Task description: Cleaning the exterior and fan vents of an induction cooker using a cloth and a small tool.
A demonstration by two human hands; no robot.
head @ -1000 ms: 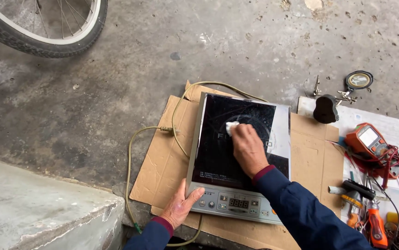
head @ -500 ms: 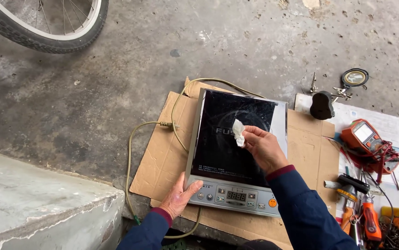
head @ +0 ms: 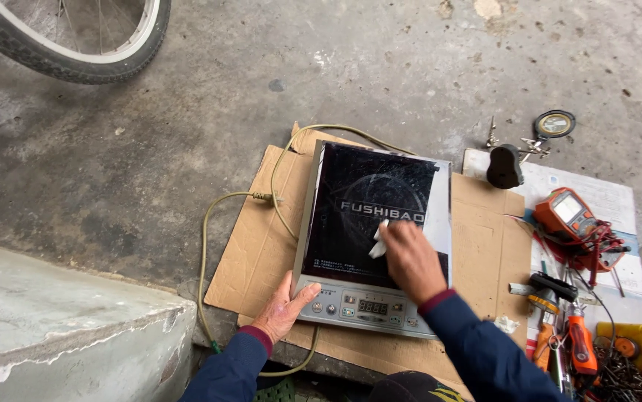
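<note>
White cloth (head: 378, 240) sits pinched under right hand (head: 411, 260) fingertips, flat on the cooktop (head: 369, 216); left hand (head: 285, 309), fingers spread, braces its near-left corner.

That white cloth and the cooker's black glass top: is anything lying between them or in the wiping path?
Nothing visible. The right hand presses the white cloth straight onto the glass top, which looks bare elsewhere.
</note>
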